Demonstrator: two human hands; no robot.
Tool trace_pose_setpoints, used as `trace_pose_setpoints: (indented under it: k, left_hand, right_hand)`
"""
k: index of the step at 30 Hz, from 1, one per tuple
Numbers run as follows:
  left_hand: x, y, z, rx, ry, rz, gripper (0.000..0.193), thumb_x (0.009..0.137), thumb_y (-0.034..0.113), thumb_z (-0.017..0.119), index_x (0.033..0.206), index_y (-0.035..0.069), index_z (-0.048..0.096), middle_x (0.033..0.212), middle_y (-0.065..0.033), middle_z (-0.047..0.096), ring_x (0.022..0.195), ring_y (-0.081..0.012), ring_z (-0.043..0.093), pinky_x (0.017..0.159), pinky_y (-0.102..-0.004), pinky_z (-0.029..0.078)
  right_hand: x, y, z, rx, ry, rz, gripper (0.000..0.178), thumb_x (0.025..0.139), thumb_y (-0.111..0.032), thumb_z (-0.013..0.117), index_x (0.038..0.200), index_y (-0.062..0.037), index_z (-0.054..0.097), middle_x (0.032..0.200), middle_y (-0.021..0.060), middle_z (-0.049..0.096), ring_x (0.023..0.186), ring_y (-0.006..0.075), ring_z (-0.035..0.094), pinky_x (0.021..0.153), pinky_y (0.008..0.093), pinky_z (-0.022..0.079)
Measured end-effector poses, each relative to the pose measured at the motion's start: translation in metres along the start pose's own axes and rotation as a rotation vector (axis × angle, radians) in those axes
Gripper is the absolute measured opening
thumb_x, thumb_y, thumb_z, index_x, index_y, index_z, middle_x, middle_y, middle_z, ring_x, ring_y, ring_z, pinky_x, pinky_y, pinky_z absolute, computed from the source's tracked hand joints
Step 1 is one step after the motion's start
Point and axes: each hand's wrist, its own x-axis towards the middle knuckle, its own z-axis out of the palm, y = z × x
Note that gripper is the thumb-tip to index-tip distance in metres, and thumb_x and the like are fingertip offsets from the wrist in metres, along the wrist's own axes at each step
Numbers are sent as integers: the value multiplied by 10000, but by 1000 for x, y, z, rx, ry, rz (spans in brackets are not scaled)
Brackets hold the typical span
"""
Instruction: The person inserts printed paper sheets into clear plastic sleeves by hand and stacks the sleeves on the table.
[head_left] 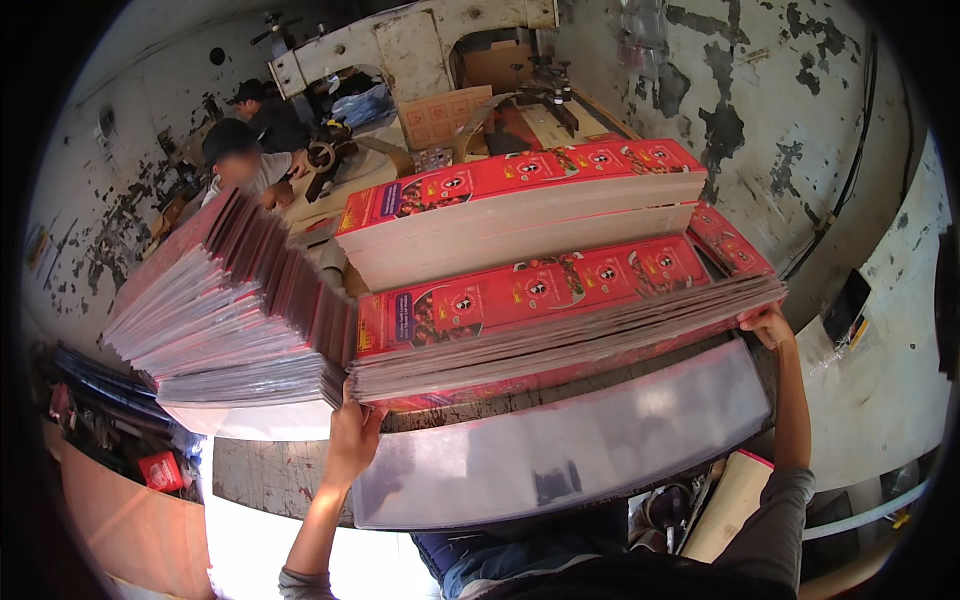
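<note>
A long, thick bundle of thin printed sheets (560,345) stands on edge between my hands, spanning the bench's middle. My left hand (355,435) is closed around the bundle's left lower corner, with the fingers partly hidden under it. At the far right corner my right hand (768,325) grips the other end. Nearest me lies a long clear plastic sheet (560,440), shiny and flat. Behind the bundle rest red printed sheets (530,290) in a stack, and a taller red-topped stack (530,180) rises beyond them.
Leaning piles of plastic-edged sheets (230,320) crowd the left side. Two people (235,160) work at the back left beside a machine (325,165). A cardboard box (440,115) stands behind the stacks. The worn dark bench (270,475) has a curved front edge.
</note>
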Motion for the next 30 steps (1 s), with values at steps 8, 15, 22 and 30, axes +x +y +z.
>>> trace_pose_setpoints:
  k: [8,15,22,30]
  left_hand:
    - [-4,0,13,-66,123,168,475,789,-43,538,1201,-149,327,779,-266,587,734,-397,602,591,-348,463]
    - [-12,9,8,141,194,-51,431,780,-52,551,1169,-114,377,762,-248,583,743,-353,628,602,-348,470]
    - [-32,47,-38,-173,405,81,447,744,34,673,1114,-19,428,1010,-180,560,931,-247,581,796,-352,497]
    - [-79,-21,-37,-1328,949,42,804,761,702,356,1381,217,191,1362,-128,306,1200,-320,381,939,-615,349]
  right_hand:
    - [-1,-7,17,-136,8,-2,662,533,186,649,1142,-9,478,1014,92,580,909,206,575,774,329,484]
    - [-9,-34,32,-428,7,38,666,575,123,701,1171,-5,432,1008,87,583,902,189,589,782,316,503]
    - [-12,-48,-9,-458,151,-230,732,607,-21,755,1233,-42,375,1002,72,579,769,142,589,578,244,459]
    - [-17,-95,108,-40,-115,-452,524,711,-51,686,1180,-49,451,1050,73,555,908,153,538,752,277,459]
